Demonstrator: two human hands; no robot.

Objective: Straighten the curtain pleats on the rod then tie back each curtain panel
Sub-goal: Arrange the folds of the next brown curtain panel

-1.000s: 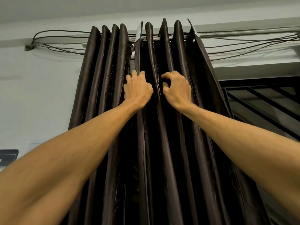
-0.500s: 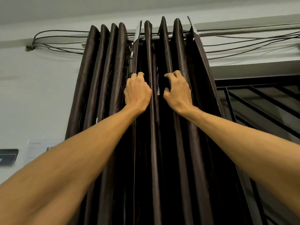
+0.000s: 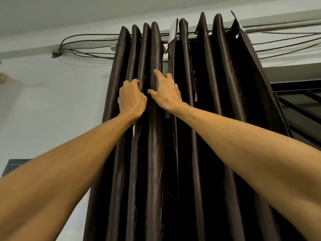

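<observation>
My 2 forearms rose from 8 o'clock and 4 o'clock toward the middle of the view; both hands were on the curtain just above centre. My left hand (image 3: 132,99) had its fingers curled into a fold of the left panel (image 3: 119,70), gripping cloth there; the fingertips were sunk in the fold, so I could not tell exactly which pleat they held. My right hand (image 3: 167,93), at 3 o'clock of the left and nearly touching it, held the 4th pleat (image 3: 154,145): thumb at its left edge, index finger straight along its face, the other fingers hooked behind its right edge.

I judged this to be the pleat-straightening step on the left panel; neither panel was tied back yet. The next move, I judged, called for drawing the 4th pleat straight and evenly spaced from its neighbours, with a light pull so the cloth did not drag along the rod (image 3: 286,25).

The right panel (image 3: 217,70) hung at 1 o'clock; both panels were on the rod at 12 o'clock, among loose cables (image 3: 83,37); a dark grille (image 3: 298,101) showed at 3 o'clock.
</observation>
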